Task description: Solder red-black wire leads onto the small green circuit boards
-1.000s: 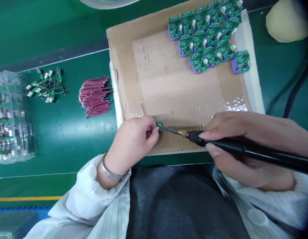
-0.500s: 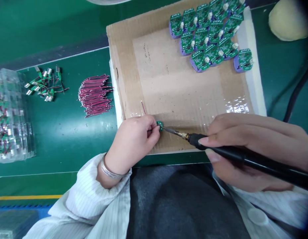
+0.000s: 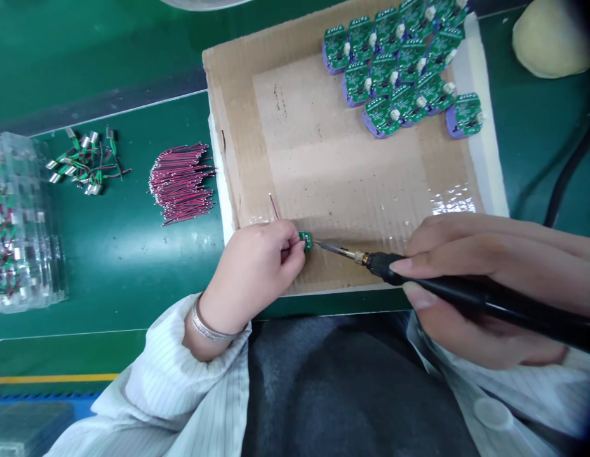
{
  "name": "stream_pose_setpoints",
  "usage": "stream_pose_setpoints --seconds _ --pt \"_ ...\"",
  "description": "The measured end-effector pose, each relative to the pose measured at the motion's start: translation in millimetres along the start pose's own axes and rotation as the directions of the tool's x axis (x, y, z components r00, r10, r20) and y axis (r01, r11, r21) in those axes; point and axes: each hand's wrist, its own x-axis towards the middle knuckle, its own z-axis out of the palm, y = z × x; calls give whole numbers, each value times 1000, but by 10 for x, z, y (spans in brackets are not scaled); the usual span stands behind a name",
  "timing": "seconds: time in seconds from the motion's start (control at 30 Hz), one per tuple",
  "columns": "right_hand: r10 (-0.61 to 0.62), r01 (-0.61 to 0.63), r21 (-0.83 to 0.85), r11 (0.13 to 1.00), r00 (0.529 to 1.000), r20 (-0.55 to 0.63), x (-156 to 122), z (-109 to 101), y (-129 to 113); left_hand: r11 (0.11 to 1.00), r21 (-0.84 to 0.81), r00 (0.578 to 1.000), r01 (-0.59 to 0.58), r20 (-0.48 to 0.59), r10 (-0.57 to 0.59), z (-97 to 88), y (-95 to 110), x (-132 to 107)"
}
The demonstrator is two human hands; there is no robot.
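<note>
My left hand rests on the cardboard with its thumb and forefinger pinched at the left edge of a small green circuit board. A thin red wire sticks out above the knuckles; its lower end is hidden behind the hand. In my right hand is a black soldering iron, gripped like a pen and pointing left. Its metal tip is just right of the board, seemingly a small gap away.
On the cardboard sheet, several green boards on purple bases stand at upper right. Left on the green table lie a pile of red wires, small metal cylinders with leads and stacked clear trays. A black cable runs at right.
The soldering iron and my right hand have shifted slightly right, drawing the tip back from the board's edge. My left hand and the board have barely moved.
</note>
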Motion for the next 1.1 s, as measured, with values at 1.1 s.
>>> stream_pose_setpoints --seconds 1.1 --pt "20 -20 -3 1000 1000 22 -65 -35 2 999 -50 999 -16 36 18 -22 21 4"
